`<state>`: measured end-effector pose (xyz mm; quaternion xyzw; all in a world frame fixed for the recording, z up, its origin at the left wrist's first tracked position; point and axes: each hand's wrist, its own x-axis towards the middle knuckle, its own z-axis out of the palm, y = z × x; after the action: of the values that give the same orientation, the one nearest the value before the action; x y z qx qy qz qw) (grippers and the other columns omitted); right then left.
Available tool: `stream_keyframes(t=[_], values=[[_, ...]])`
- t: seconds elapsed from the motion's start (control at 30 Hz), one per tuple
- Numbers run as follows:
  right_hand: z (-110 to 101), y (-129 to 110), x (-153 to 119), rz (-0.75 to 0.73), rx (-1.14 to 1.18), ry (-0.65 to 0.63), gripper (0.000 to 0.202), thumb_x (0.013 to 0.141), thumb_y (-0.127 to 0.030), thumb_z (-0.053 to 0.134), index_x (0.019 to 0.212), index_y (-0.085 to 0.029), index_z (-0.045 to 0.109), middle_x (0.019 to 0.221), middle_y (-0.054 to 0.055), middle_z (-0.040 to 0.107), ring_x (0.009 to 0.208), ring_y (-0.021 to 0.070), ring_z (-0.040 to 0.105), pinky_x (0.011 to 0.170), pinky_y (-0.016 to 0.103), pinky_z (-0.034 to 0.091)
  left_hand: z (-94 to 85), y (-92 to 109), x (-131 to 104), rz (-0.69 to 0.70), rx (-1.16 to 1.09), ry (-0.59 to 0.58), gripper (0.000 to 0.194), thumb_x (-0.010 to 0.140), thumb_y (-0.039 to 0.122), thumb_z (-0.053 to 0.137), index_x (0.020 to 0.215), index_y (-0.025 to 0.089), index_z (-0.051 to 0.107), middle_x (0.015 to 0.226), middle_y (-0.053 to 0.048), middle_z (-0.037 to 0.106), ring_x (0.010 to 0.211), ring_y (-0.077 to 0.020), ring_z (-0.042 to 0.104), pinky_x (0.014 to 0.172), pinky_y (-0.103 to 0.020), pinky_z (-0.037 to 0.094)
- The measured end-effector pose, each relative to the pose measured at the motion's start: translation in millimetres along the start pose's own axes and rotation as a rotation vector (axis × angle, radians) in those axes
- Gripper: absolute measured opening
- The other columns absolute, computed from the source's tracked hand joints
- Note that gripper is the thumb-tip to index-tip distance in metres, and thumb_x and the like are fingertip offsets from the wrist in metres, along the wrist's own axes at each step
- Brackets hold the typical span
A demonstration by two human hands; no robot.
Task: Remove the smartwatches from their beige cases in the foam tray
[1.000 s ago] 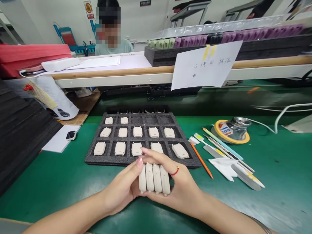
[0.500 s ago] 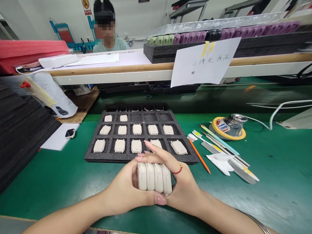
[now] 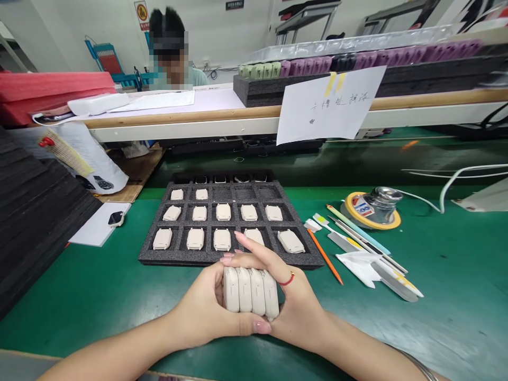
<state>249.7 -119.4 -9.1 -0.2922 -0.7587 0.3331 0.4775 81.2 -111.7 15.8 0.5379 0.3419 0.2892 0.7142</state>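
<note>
Several beige watch cases point(image 3: 251, 292) stand on edge, side by side, between my two hands in front of the foam tray. My left hand point(image 3: 210, 301) grips the row from the left, its thumb laid along the near side. From the right, my right hand point(image 3: 291, 296) closes round the other end, with its fingers reaching over the far side. Just beyond lies a black foam tray point(image 3: 230, 259); beige watch cases point(image 3: 222, 211) rest face down in many of its slots. The fingers of my right hand partly hide one case in the front row.
Right of the tray lie an orange pencil point(image 3: 325, 257), tweezers, a blade-like tool point(image 3: 392, 280) and a glass jar point(image 3: 384, 200) by a yellow tape roll. At left are a watch point(image 3: 116, 218), white paper and stacked black foam point(image 3: 35, 227). A co-worker point(image 3: 170, 58) sits beyond the shelf.
My hands keep the same hold on the watch cases. The view has shifted slightly, and the co-worker's head has tilted down.
</note>
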Motion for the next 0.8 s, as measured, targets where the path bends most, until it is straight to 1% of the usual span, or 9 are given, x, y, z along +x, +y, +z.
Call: stream_keyframes(t=[0.17, 0.3, 0.4, 0.43, 0.5, 0.57, 0.67, 0.73, 0.8], values=[[0, 2, 1, -0.025, -0.006, -0.008, 0.092, 0.08, -0.029, 0.079, 0.154, -0.03, 0.024, 0.123, 0.006, 0.07, 0.113, 0.0235, 0.067, 0.105, 0.037, 0.052, -0.2, -2, -1, -0.002, 0.013, 0.029, 0.04, 0.062, 0.022, 0.086, 0.095, 0.018, 0.064, 0.088, -0.001, 0.065, 0.084, -0.0172, 0.061, 0.073, -0.026, 0.052], [2, 2, 1, -0.104, -0.105, -0.047, 0.086, 0.088, -0.031, 0.07, 0.156, -0.031, 0.018, 0.127, 0.006, 0.067, 0.118, 0.0231, 0.064, 0.105, 0.037, 0.051, 0.1, -7, 0, 0.02, -0.029, 0.067, 0.048, 0.06, 0.022, 0.087, 0.102, 0.019, 0.064, 0.093, -0.002, 0.068, 0.088, -0.0189, 0.063, 0.076, -0.028, 0.053], [3, -1, 0, -0.176, -0.248, -0.091, 0.082, 0.093, -0.029, 0.063, 0.157, -0.031, 0.011, 0.139, 0.009, 0.059, 0.129, 0.0252, 0.056, 0.112, 0.045, 0.043, 1.6, -7, 1, 0.023, -0.009, 0.096, 0.044, 0.058, 0.025, 0.089, 0.096, 0.018, 0.068, 0.091, -0.002, 0.071, 0.087, -0.0203, 0.065, 0.077, -0.029, 0.053], [3, -2, 0, -0.189, -0.279, -0.092, 0.086, 0.091, -0.033, 0.066, 0.157, -0.03, 0.011, 0.144, 0.01, 0.054, 0.134, 0.0274, 0.05, 0.116, 0.048, 0.038, 2.2, -6, 0, 0.028, 0.026, 0.13, 0.044, 0.057, 0.026, 0.089, 0.095, 0.018, 0.069, 0.091, -0.003, 0.072, 0.086, -0.0208, 0.065, 0.077, -0.029, 0.053], [0, -5, -1, -0.171, -0.265, -0.071, 0.096, 0.083, -0.047, 0.073, 0.156, -0.029, 0.014, 0.15, 0.012, 0.046, 0.142, 0.0324, 0.039, 0.119, 0.052, 0.03, 2.8, -4, -2, 0.059, 0.12, 0.202, 0.046, 0.058, 0.027, 0.09, 0.099, 0.019, 0.071, 0.093, -0.003, 0.074, 0.087, -0.0221, 0.066, 0.078, -0.03, 0.054], [-4, -7, -1, -0.069, -0.144, -0.025, 0.09, 0.082, -0.061, 0.066, 0.155, -0.029, 0.022, 0.153, 0.011, 0.042, 0.144, 0.0339, 0.035, 0.119, 0.052, 0.029, 2.3, -3, -6, 0.121, 0.231, 0.223, 0.047, 0.061, 0.029, 0.088, 0.104, 0.02, 0.072, 0.099, -0.005, 0.075, 0.09, -0.024, 0.068, 0.081, -0.032, 0.054], [-11, -6, 2, 0.184, 0.148, 0.033, 0.068, 0.092, -0.067, 0.043, 0.15, -0.032, 0.031, 0.148, 0.01, 0.047, 0.134, 0.0297, 0.049, 0.111, 0.047, 0.042, -0.1, -4, -10, 0.256, 0.405, 0.193, 0.04, 0.07, 0.029, 0.083, 0.108, 0.023, 0.072, 0.108, -0.006, 0.075, 0.096, -0.0248, 0.069, 0.088, -0.034, 0.053], [-12, -5, 5, 0.362, 0.329, 0.006, 0.072, 0.09, -0.073, 0.038, 0.147, -0.029, 0.036, 0.134, 0.011, 0.059, 0.122, 0.0292, 0.059, 0.104, 0.048, 0.047, -1.6, -7, -9, 0.408, 0.485, 0.174, 0.039, 0.071, 0.023, 0.082, 0.108, 0.024, 0.071, 0.109, -0.006, 0.075, 0.102, -0.0249, 0.068, 0.092, -0.035, 0.052], [-11, -6, 8, 0.498, 0.461, -0.073, 0.079, 0.087, -0.076, 0.042, 0.145, -0.023, 0.037, 0.116, 0.011, 0.069, 0.113, 0.0292, 0.065, 0.103, 0.05, 0.047, -2.7, -10, -6, 0.567, 0.533, 0.145, 0.043, 0.07, 0.015, 0.081, 0.11, 0.025, 0.069, 0.109, -0.005, 0.075, 0.106, -0.0243, 0.067, 0.095, -0.035, 0.05]])
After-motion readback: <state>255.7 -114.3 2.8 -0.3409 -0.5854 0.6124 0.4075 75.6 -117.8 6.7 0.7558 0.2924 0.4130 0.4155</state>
